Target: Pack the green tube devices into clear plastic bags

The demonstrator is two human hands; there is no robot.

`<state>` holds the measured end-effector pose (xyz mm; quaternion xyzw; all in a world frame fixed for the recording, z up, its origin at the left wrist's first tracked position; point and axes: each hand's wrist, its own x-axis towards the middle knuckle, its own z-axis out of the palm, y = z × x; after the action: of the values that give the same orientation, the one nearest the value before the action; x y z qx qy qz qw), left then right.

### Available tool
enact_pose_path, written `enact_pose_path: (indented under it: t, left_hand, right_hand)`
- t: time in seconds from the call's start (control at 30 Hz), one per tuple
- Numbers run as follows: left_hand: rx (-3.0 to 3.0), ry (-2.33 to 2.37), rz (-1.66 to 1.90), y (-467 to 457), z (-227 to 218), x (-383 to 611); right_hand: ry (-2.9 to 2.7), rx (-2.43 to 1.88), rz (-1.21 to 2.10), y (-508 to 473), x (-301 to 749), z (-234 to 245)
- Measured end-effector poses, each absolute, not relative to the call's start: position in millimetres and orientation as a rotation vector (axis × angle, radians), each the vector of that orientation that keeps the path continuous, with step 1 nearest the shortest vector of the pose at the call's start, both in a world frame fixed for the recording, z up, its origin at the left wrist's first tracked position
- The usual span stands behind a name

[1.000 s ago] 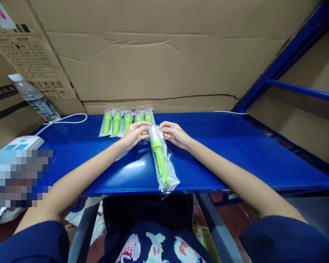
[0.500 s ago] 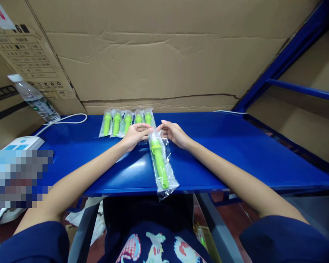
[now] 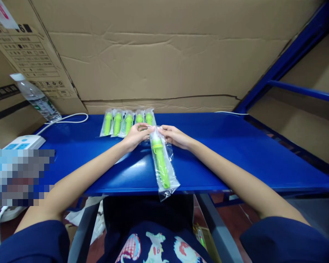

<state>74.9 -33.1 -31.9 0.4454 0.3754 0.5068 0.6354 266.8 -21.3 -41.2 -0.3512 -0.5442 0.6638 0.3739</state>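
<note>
A clear plastic bag (image 3: 172, 179) holds a bright green tube-shaped item (image 3: 161, 164) with a ringed collar and a clear top; its exact kind I cannot make out. The bag slants toward me, its lower end reaching past the table's front edge. My left hand (image 3: 138, 136) pinches the bag's far end from the left, thumb and fingers together. From the right, my right hand (image 3: 174, 136) pinches the same end, close beside the left. Behind my left hand, several matching bagged green items (image 3: 116, 123) lie side by side in a row, partly covered by that hand.
The blue table (image 3: 224, 153) backs onto a cardboard wall (image 3: 164, 65). On the left are a leaning water bottle (image 3: 38, 98), a white power strip (image 3: 30, 141) and a white cable (image 3: 74, 118). A blue metal frame (image 3: 279, 54) rises at the right.
My right hand's fingers have closed onto the bag's far end, where they were more loosely curled before. My left hand keeps its pinch. The bag has hardly shifted.
</note>
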Motion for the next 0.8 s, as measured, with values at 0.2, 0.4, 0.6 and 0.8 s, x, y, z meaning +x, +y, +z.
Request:
enact_pose_path:
  t: [0.2,0.4,0.6,0.8]
  left_hand:
    - [1.067,0.843,0.994,-30,-34,72]
    - [1.186,0.702,0.744,-26,-42,69]
    - [1.240,0.631,0.832,-25,-45,68]
    - [1.300,0.664,0.926,-23,-48,72]
  right_hand:
    - [-1.455,-0.817,1.713,-22,268,-39]
    - [-1.454,-0.785,1.643,-25,266,-37]
    - [-1.449,-0.777,1.551,-27,261,-39]
    - [-1.425,-0.802,1.448,-29,254,-46]
